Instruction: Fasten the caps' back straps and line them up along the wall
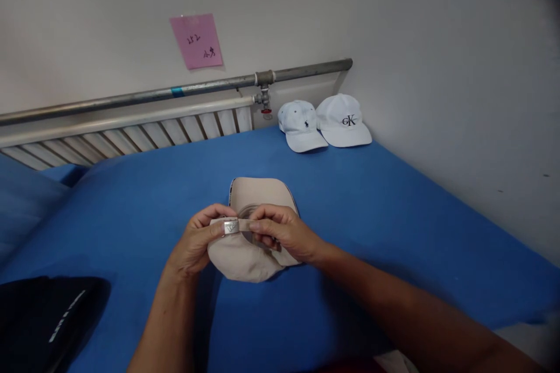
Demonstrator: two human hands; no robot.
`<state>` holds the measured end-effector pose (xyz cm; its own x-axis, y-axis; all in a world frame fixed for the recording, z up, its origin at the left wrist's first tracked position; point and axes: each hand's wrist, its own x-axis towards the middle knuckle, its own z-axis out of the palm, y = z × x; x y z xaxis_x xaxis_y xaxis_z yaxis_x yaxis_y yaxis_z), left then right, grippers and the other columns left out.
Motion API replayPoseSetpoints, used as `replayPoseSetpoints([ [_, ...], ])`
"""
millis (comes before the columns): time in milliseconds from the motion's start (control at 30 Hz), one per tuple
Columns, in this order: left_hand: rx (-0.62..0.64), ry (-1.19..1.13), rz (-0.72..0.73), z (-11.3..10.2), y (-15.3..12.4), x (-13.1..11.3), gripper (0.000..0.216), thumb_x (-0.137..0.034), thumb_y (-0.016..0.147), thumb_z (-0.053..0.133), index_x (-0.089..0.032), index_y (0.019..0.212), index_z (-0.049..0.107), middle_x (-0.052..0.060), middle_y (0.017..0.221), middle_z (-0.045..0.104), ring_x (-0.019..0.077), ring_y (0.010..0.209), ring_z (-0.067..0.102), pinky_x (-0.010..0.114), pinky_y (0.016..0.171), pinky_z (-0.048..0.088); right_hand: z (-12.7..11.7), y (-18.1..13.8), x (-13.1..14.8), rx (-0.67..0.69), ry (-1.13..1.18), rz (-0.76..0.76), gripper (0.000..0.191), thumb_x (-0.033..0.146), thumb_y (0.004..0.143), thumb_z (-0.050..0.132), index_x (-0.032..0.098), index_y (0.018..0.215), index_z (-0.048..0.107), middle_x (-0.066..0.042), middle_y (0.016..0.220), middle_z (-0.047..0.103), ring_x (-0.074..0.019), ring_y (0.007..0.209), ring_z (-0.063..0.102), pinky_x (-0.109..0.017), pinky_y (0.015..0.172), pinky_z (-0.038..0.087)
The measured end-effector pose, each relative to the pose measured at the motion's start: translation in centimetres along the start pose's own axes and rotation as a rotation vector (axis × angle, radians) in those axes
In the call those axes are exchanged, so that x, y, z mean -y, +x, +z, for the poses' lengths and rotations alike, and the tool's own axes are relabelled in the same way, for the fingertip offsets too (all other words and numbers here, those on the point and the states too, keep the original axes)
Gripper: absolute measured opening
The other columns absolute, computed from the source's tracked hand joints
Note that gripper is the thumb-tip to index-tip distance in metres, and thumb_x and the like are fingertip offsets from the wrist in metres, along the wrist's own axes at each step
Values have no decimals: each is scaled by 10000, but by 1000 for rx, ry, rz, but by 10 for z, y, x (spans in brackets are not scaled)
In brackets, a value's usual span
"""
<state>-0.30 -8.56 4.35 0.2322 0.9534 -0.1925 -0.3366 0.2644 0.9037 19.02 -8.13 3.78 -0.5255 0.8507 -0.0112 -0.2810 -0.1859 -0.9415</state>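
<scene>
A beige baseball cap (249,259) lies between my hands with its back opening towards me and its brim pointing away. At the back runs a fabric strap (245,225) with a silver metal buckle (231,227). My left hand (196,239) is closed, thumb and fingers pinching the buckle's left side. Just right of the buckle, my right hand (284,230) pinches the strap between thumb and fingers. Part of the cap's right side is covered by the right hand.
Two white caps, one with a small dark logo (301,126) and one with dark letters (344,122), sit at the far corner of the blue surface (175,186). A black item (48,315) lies at the near left. Behind are a radiator (153,131) and pipe (131,96).
</scene>
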Motion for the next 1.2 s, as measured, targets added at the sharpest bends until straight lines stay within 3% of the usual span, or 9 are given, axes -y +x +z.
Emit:
replayPoseSetpoints([
  [267,7,-13,-16,0,0,0,258,-244,551,874,-171,752,730,8,631,711,91,485,613,155,476,471,0,-1,3,21,-49,-29,185,323,776,669,168,709,595,63,549,504,-42,441,393,-180,408,276],
  [867,25,14,1,9,-2,-2,238,-292,583,863,-190,766,750,6,641,723,86,516,631,136,494,484,8,0,0,-164,-209,-88,141,280,752,622,176,666,579,53,551,497,-60,483,389,-194,439,287],
  [1067,104,108,-14,6,-5,-1,327,-175,561,868,-225,860,745,2,737,748,105,588,666,163,549,525,11,-1,1,-154,-135,-29,132,286,741,612,178,676,573,60,537,505,-47,437,380,-184,405,266],
  [1200,72,165,40,7,-4,0,301,-188,570,871,-227,838,739,-18,730,739,82,603,657,136,564,511,10,-1,4,-118,-94,-18,149,296,754,617,174,684,569,63,546,513,-35,415,365,-174,388,259],
])
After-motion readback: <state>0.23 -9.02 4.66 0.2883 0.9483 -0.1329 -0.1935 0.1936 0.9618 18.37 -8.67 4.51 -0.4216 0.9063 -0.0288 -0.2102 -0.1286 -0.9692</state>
